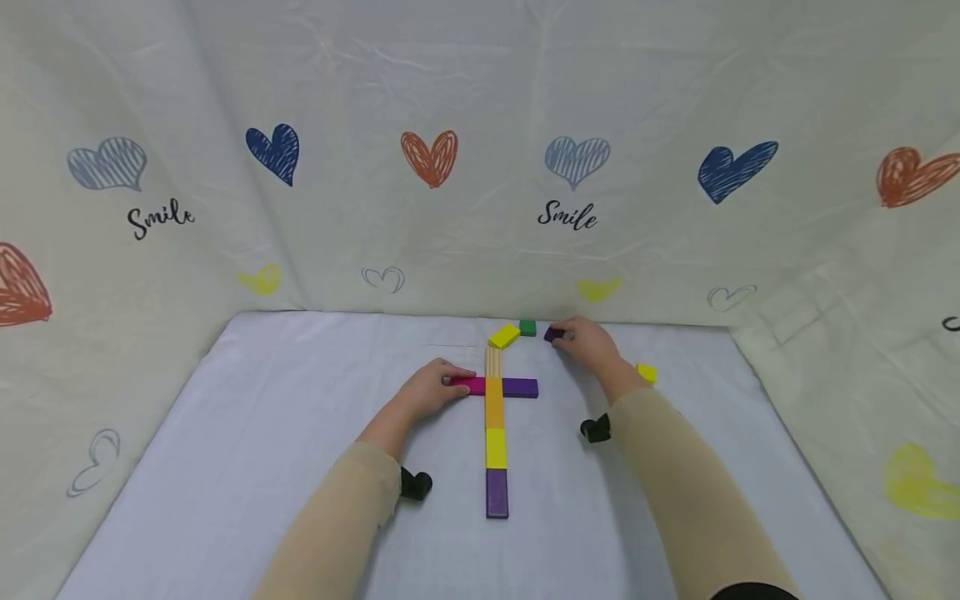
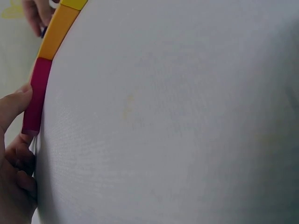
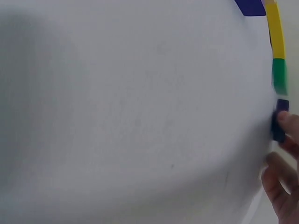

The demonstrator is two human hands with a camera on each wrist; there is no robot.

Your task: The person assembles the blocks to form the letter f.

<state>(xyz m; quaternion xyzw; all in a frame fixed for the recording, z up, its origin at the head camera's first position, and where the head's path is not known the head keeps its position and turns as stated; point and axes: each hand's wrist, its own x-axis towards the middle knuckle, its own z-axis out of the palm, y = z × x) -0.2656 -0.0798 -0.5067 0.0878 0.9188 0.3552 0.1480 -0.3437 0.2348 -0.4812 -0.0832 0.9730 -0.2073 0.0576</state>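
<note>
On the white cloth lies a cross of blocks. Its upright runs from a plain wooden block through an orange block and a yellow block to a purple block. A magenta block forms the left arm, a second purple block the right. My left hand holds the magenta block's outer end between thumb and fingers. At the back, my right hand pinches a small dark purple block, just right of a green block. A tilted yellow block touches the cross's top.
Another yellow block lies beside my right forearm, partly hidden by it. A pale backdrop cloth printed with hearts rises along the table's back edge. Black wrist mounts jut inward from both sleeves.
</note>
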